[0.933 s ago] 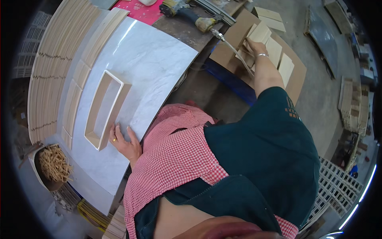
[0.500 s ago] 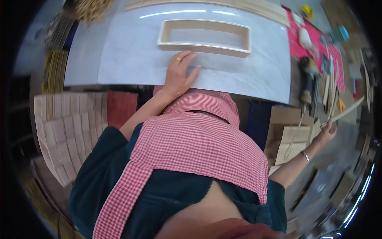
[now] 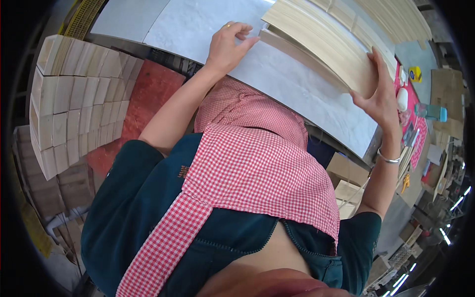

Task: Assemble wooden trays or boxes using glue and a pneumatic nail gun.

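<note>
A thin, pale wooden panel (image 3: 316,42) lies over a long rectangular wooden box frame (image 3: 292,49), slightly askew, so that the frame's near wall shows below it. My right hand (image 3: 378,96) grips the panel's right end, thumb at the near corner and fingers at the far one. By the left end, my left hand (image 3: 228,49) is open with its fingers bent, and its thumb tip is close to the frame's near left corner. Whether that thumb touches the wood I cannot tell. The panel hides the frame's inside.
White marbled tabletop (image 3: 198,29) lies under the work. More pale wooden boards (image 3: 396,20) lie at the back right. To the right are a teal-capped bottle (image 3: 430,112) and a yellow container (image 3: 414,74). Stacked wooden boxes (image 3: 74,94) stand at left beside a red board (image 3: 133,109).
My right hand has brought the thin panel from the far right onto the frame. My left hand stays near the frame's left end. The view has turned, tilting the table.
</note>
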`<state>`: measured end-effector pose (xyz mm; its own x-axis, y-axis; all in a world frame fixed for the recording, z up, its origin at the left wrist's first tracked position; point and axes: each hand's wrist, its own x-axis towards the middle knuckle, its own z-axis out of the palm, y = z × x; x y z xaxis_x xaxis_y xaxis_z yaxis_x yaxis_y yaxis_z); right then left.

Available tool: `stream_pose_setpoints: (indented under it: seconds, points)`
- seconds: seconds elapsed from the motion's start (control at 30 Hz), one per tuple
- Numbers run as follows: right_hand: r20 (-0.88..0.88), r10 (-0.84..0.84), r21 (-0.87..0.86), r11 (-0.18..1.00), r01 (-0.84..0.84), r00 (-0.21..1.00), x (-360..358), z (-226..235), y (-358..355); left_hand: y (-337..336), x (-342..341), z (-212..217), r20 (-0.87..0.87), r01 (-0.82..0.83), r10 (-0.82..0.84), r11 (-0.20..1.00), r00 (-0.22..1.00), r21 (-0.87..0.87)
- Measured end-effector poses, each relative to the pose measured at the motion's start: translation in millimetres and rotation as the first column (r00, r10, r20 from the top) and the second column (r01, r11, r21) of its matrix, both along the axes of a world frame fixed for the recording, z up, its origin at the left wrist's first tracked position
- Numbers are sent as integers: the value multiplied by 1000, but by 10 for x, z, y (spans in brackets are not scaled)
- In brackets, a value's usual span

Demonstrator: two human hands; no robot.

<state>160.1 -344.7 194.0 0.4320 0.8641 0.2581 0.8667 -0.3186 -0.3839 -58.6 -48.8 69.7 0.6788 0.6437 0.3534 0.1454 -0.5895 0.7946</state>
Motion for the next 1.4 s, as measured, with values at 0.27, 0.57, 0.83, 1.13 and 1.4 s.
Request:
stream_pose_setpoints:
  seconds: [0.27, 0.57, 0.83, 1.13, 1.4]
  points:
    - [34, 56, -108, 993, -52, 998, 208, -16, 180, 70, 174, 86, -65, 73, -73, 997, 995, 4]
    - [38, 65, -184, 981, -57, 997, 338, -228, 142, 53, 216, 180, -195, 89, -54, 980, 979, 178]
    - [150, 68, -144, 988, -46, 986, 440, -460, 130, 86, 229, 315, -266, 165, -85, 940, 960, 298]
    - [73, 141, -194, 973, -124, 987, 300, -121, 230, 98, 248, 337, -271, 185, -116, 951, 955, 247]
    - [17, 92, -386, 919, -79, 996, 355, -120, 290, 132, 246, 297, -215, 189, -127, 936, 968, 295]
